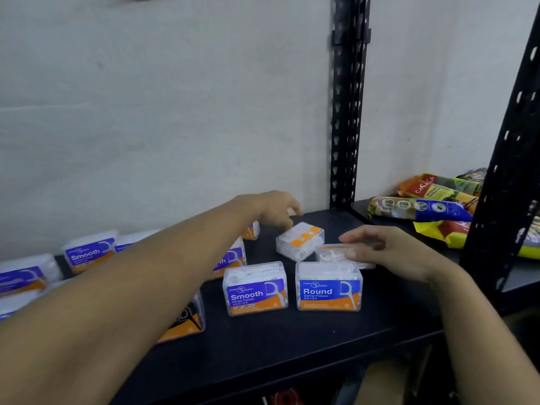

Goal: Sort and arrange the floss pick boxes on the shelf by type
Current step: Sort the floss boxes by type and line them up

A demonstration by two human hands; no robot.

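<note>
A black shelf (292, 340) is seen from above, set against a pale wall, with clear plastic floss pick boxes spread over it. Two boxes are stood upright side by side near the front edge: one labelled Smooth (255, 289) and, just to its right, one labelled Round (328, 287). Behind them a tilted box (300, 240) is shown with its orange-striped top turned toward the camera. The left hand (274, 210) is reached across the shelf, and its fingers are curled down onto the far upper corner of that tilted box, touching it; whether it is truly gripped cannot be told. The right hand (380, 249) is held just over a flat-lying box (339, 254) behind the Round one, its fingers spread loosely and partly blurred, with nothing clasped between them. Further Smooth boxes are ranged along the wall to the left, one (89, 252) plainly readable, others partly hidden by the left forearm. A box with a black and orange label (187, 320) is glimpsed under that forearm. On the neighbouring shelf to the right, beyond a black slotted post (347, 112), several colourful snack packets (423, 209) are piled.
</note>
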